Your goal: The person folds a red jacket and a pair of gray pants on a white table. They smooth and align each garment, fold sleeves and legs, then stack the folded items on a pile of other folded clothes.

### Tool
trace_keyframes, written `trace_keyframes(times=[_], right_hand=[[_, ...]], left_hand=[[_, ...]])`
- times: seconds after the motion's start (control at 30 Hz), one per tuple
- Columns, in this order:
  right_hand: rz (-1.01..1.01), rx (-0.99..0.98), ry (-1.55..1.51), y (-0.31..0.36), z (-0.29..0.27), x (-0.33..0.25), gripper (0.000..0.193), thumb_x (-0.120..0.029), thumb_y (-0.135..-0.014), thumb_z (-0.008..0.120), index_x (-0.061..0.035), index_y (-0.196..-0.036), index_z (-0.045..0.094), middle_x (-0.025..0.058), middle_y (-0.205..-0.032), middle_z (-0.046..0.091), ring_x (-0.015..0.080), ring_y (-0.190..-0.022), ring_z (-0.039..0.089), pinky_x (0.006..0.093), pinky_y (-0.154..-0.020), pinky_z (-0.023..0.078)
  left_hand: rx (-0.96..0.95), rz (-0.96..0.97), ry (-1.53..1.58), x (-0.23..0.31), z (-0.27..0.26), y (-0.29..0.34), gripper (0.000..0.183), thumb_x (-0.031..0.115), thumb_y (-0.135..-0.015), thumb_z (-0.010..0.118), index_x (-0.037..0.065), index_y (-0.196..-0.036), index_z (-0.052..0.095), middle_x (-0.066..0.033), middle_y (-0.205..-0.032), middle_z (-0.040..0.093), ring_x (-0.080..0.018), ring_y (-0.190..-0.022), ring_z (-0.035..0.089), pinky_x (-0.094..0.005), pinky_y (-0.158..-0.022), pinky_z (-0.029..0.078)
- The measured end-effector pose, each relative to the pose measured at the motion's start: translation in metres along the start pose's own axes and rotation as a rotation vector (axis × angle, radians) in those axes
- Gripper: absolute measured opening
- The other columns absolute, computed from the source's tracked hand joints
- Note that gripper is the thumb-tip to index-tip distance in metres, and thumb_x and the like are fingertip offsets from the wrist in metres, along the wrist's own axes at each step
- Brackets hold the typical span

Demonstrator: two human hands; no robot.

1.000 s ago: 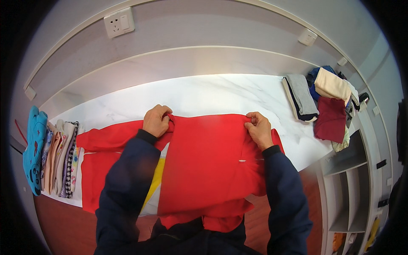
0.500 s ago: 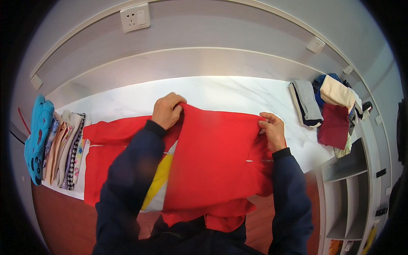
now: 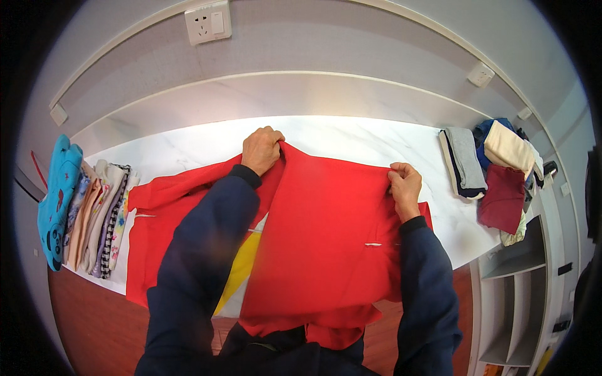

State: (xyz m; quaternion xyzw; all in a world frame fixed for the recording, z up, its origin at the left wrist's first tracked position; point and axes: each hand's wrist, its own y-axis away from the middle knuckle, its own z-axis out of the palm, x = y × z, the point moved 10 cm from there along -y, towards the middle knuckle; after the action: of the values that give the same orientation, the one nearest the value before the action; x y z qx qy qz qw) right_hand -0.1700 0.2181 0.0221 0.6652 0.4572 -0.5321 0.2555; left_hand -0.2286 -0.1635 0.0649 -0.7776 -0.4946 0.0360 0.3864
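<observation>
Red garment (image 3: 326,232) is pinched by both hands (image 3: 261,151), forearms (image 3: 210,229) spread apart.

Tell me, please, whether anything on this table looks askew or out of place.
The clothes pile at right looks untidy, its pieces jumbled at odd angles, unlike the row of folded clothes at left. The red garment shows no obvious damage.

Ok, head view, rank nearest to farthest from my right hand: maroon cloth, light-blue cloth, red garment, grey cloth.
1. Red garment, in your right hand
2. Grey cloth, to the right
3. Maroon cloth, farther right
4. Light-blue cloth, far left
</observation>
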Motion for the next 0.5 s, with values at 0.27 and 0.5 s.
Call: trace_keyframes(times=[0.27,0.5], right_hand=[[-0.083,-0.065,0.219,0.000,0.009,-0.007,0.025,-0.010,-0.085,0.070,0.0030,-0.106,0.068,0.0138,-0.088,0.071,0.0209,-0.075,0.068,0.0340,-0.072,0.055],[-0.359,-0.055,0.416,0.048,-0.005,-0.052,0.033,-0.010,-0.085,0.070,0.0023,-0.115,0.063,0.0204,-0.105,0.067,0.0300,-0.092,0.069,0.0392,-0.083,0.056]], left_hand=[[0.139,0.142,-0.193,0.022,-0.015,0.009,0.024,0.003,-0.076,0.068,0.006,-0.101,0.070,-0.0110,-0.099,0.064,-0.0315,-0.101,0.060,-0.0420,-0.083,0.049],[0.099,0.141,-0.087,0.064,-0.041,0.031,0.032,0.006,-0.077,0.075,0.003,-0.107,0.065,-0.0120,-0.099,0.060,-0.0314,-0.092,0.059,-0.0405,-0.080,0.050]])
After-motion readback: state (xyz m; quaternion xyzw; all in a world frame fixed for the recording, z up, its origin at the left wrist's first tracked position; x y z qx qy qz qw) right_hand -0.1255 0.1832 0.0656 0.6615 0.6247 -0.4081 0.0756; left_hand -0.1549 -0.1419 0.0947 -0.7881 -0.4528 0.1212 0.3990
